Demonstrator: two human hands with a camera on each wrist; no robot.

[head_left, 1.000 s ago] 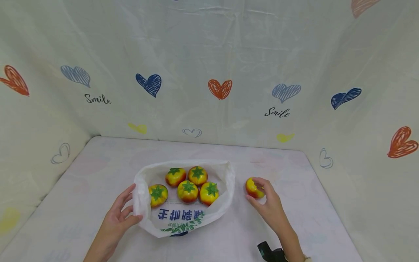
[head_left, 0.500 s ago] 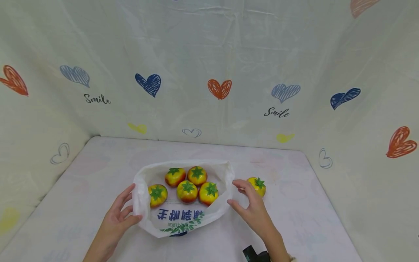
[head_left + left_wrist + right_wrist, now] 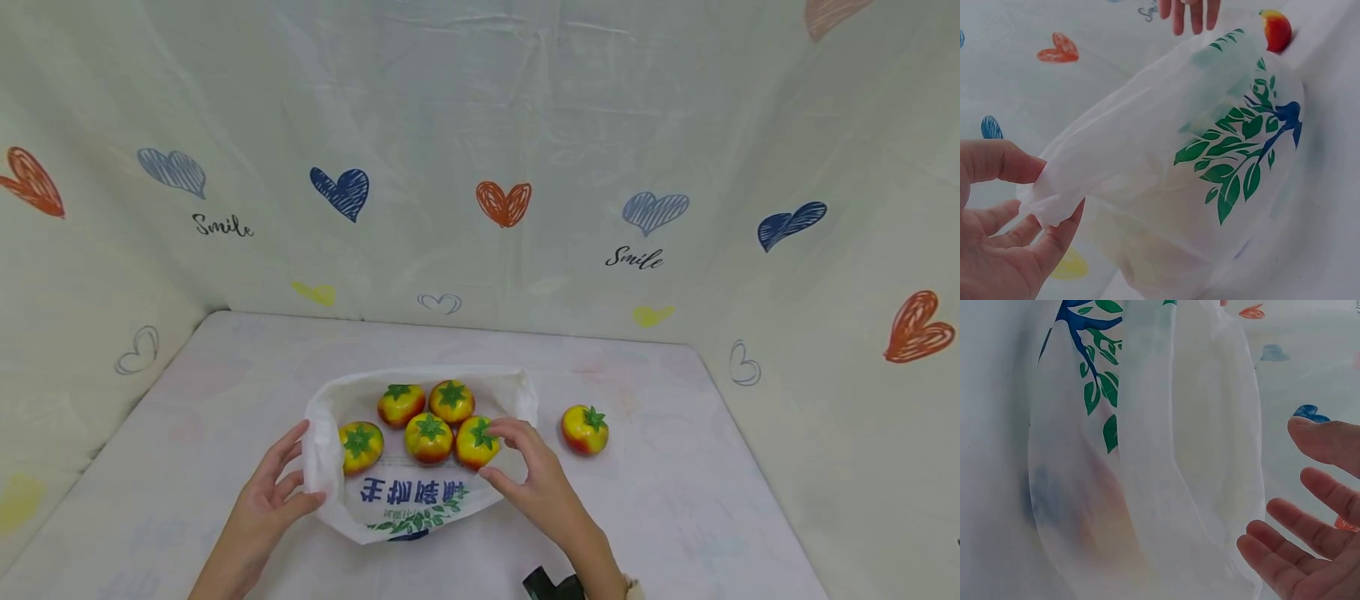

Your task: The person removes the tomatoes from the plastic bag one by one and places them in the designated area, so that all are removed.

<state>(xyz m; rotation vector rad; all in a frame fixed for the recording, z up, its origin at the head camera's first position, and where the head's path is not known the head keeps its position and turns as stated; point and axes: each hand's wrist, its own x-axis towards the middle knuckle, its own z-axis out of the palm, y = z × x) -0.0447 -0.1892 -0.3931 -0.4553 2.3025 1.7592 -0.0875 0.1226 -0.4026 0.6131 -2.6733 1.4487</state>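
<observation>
A white plastic bag (image 3: pixel 420 375) with printed green leaves and dark lettering lies with its mouth wide apart. Inside are several round yellow-red fruits (image 3: pixel 429 439) with green star-shaped tops, like persimmons. My left hand (image 3: pixel 262 500) pinches the bag's left rim between thumb and fingers, as the left wrist view shows too. Over the right part of the bag's mouth is my right hand (image 3: pixel 540 483), its fingers spread and holding nothing. Its fingertips are close to the rightmost fruit in the bag; I cannot tell whether they touch. One more such fruit (image 3: pixel 585 430) sits outside, right of the bag.
The pale table (image 3: pixel 660 517) has rounded back corners. Behind it hangs a light curtain (image 3: pixel 420 125) printed with hearts and the word Smile. A black device (image 3: pixel 555 583) is strapped at the right wrist.
My right hand has left the fruit outside the bag and moved left, over the bag's mouth. That fruit stays on the table. The left hand and the bag have hardly moved.
</observation>
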